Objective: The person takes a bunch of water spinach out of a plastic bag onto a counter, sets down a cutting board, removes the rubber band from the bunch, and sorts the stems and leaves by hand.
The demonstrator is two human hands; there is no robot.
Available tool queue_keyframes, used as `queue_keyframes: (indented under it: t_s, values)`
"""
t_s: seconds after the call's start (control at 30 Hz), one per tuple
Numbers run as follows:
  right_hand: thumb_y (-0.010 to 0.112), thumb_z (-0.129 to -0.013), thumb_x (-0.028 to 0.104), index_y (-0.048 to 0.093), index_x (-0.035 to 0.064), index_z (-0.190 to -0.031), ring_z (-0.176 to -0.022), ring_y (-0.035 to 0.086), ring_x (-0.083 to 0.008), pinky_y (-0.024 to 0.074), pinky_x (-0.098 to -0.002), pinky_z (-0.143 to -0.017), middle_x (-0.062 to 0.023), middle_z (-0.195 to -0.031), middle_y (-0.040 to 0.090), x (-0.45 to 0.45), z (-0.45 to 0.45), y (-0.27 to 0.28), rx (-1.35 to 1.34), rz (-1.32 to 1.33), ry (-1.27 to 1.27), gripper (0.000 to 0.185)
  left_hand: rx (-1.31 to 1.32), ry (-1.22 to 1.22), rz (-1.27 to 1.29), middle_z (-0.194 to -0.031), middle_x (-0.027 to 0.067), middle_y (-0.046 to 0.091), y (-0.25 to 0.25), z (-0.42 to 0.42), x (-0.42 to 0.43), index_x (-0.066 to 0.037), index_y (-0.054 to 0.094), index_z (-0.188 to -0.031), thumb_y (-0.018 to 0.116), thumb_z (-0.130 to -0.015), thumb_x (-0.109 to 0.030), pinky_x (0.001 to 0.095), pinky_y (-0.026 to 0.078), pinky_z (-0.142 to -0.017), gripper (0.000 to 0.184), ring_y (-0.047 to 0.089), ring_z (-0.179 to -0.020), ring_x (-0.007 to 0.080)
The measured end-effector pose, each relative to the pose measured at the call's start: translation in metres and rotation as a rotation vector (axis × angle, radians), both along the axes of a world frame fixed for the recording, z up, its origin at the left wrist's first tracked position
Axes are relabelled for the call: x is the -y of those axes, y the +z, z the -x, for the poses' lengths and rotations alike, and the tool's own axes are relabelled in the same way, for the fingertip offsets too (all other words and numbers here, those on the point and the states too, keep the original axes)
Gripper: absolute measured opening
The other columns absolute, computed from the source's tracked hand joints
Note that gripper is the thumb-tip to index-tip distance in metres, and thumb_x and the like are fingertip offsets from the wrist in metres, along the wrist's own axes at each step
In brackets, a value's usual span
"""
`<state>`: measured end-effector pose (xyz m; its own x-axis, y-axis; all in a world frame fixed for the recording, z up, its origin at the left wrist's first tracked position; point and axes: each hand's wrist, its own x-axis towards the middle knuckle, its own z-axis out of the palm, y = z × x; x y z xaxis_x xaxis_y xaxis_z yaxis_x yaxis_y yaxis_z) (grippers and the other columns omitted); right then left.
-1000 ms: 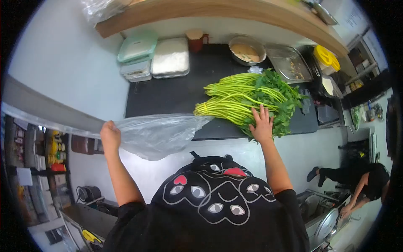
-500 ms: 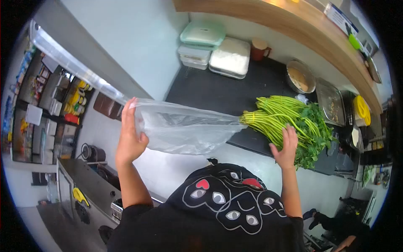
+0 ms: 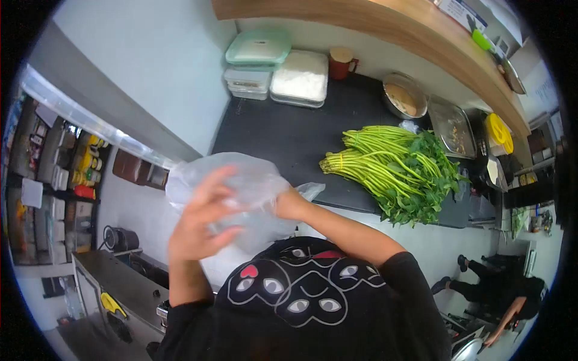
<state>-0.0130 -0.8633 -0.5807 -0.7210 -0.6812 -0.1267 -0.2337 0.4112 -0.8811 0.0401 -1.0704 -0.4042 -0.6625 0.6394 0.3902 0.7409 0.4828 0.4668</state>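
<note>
A clear plastic bag (image 3: 241,165) hangs in front of the black counter (image 3: 271,135), bunched up around both hands. My left hand (image 3: 205,216) is blurred, fingers apart, at the bag's near left side. Inside or behind the plastic is my right hand (image 3: 290,203); its fingers are hidden by the bag. Bundles of long green stems with leaves (image 3: 391,165) lie on the counter to the right, a yellow band around the stem ends of the nearer one. Neither hand touches them.
Stacked containers (image 3: 259,51), a tray of white stuff (image 3: 300,75), a red mug (image 3: 341,63), a bowl (image 3: 404,96) and a metal tray (image 3: 451,126) line the counter's back. A wooden shelf (image 3: 373,21) overhangs. Another person (image 3: 518,295) is at the lower right.
My right hand has left the greens and moved left to the bag. The bag, stretched out before, is now bunched up. My left hand has let its edge go or shifted on it. The view has turned slightly.
</note>
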Motion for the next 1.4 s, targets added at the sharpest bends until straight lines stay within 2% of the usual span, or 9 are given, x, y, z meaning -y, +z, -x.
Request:
queue_keyframes:
  t_s: [0.17, 0.37, 0.43, 0.57, 0.67, 0.77, 1.1, 1.27, 1.4]
  values:
    - [0.056, -0.087, 0.032, 0.056, 0.0072, -0.1, -0.09, 0.057, -0.0136, 0.0467, -0.0305, -0.076, -0.0037, -0.097, 0.058, -0.019, 0.019, 0.061, 0.626, 0.758, -0.319, 0.028, 0.01, 0.397, -0.013, -0.139, 0.0231, 0.021, -0.027, -0.004, 0.053, -0.008, 0.029, -0.134, 0.083, -0.042, -0.028, 0.0457, 0.03, -0.097, 0.108, 0.035, -0.12, 0.0349]
    - [0.059, -0.085, 0.027, 0.052, 0.0087, -0.103, -0.091, 0.054, -0.014, 0.0453, -0.0287, -0.077, -0.0027, -0.097, 0.055, -0.017, 0.02, 0.062, 0.797, 1.133, -0.271, 0.027, 0.242, 0.79, 0.316, -0.135, 0.0206, 0.03, -0.231, 0.016, 0.008, 0.003, 0.028, -0.13, 0.081, -0.052, -0.024, 0.0491, 0.025, -0.101, 0.098, 0.031, -0.123, 0.0359]
    - [0.065, -0.081, 0.027, 0.049, 0.0074, -0.106, -0.092, 0.053, -0.0151, 0.0455, -0.0297, -0.078, -0.0048, -0.099, 0.054, -0.019, 0.02, 0.037, 0.601, 0.985, -0.412, 0.036, 0.398, 0.721, -0.067, -0.128, 0.0189, 0.039, -0.329, 0.038, 0.02, 0.002, 0.033, -0.128, 0.073, -0.063, -0.024, 0.048, 0.029, -0.099, 0.081, 0.038, -0.118, 0.035]
    - [0.078, -0.065, 0.028, 0.035, 0.0031, -0.121, -0.097, 0.051, -0.022, 0.0418, -0.0323, -0.086, -0.0122, -0.104, 0.052, -0.06, -0.006, 0.034, 0.328, 0.472, -0.695, 0.074, 1.158, 0.524, -1.601, -0.116, 0.0144, 0.052, -0.257, 0.019, -0.035, -0.001, 0.046, -0.12, 0.048, -0.084, -0.022, 0.0417, 0.046, -0.087, 0.042, 0.052, -0.105, 0.0305]
    - [0.079, -0.064, 0.023, 0.027, 0.0024, -0.13, -0.105, 0.048, -0.0232, 0.0363, -0.0337, -0.095, -0.0128, -0.108, 0.052, -0.084, -0.043, 0.029, 0.203, 0.0, -0.764, 0.087, 1.363, 0.05, -1.582, -0.117, 0.0126, 0.052, -0.239, -0.002, -0.049, -0.002, 0.045, -0.121, 0.047, -0.086, -0.031, 0.0412, 0.045, -0.089, 0.045, 0.052, -0.107, 0.027]
    - [0.077, -0.066, 0.023, 0.03, 0.0014, -0.132, -0.114, 0.043, -0.0233, 0.0326, -0.0379, -0.099, -0.0126, -0.117, 0.051, -0.106, -0.074, 0.003, 0.45, 0.438, -0.546, 0.084, 1.516, -0.027, -1.5, -0.115, 0.0121, 0.053, -0.244, -0.026, -0.088, -0.003, 0.045, -0.121, 0.048, -0.086, -0.03, 0.0389, 0.046, -0.087, 0.045, 0.053, -0.103, 0.0249]
    - [0.054, -0.082, 0.007, 0.056, 0.0039, -0.108, -0.084, 0.059, -0.0213, 0.0503, -0.0375, -0.071, -0.0113, -0.096, 0.059, -0.145, -0.145, -0.17, 0.687, 0.47, -0.529, 0.025, 1.631, 0.508, -0.984, -0.108, 0.0107, 0.056, -0.279, -0.094, -0.166, -0.005, 0.044, -0.123, 0.052, -0.085, -0.026, 0.0312, 0.048, -0.079, 0.045, 0.056, -0.092, 0.0181]
    - [0.053, -0.083, 0.008, 0.056, 0.0046, -0.103, -0.08, 0.058, -0.0206, 0.0491, -0.0374, -0.069, -0.0095, -0.09, 0.058, -0.17, -0.171, -0.223, 0.773, 0.322, -0.48, 0.02, 1.356, 0.517, -0.395, -0.109, 0.0108, 0.053, -0.286, -0.147, -0.119, -0.006, 0.043, -0.125, 0.065, -0.077, -0.02, 0.0282, 0.047, -0.077, 0.055, 0.054, -0.092, 0.0158]
    - [0.048, -0.086, 0.012, 0.053, 0.0043, -0.109, -0.086, 0.057, -0.0224, 0.0483, -0.0396, -0.073, -0.0098, -0.096, 0.057, -0.191, -0.178, -0.256, 0.76, 0.023, -0.486, 0.025, 1.443, 0.796, -0.412, -0.117, 0.0132, 0.047, -0.295, -0.187, -0.094, -0.015, 0.04, -0.128, 0.071, -0.072, -0.022, 0.0363, 0.046, -0.072, 0.064, 0.052, -0.097, 0.0232]
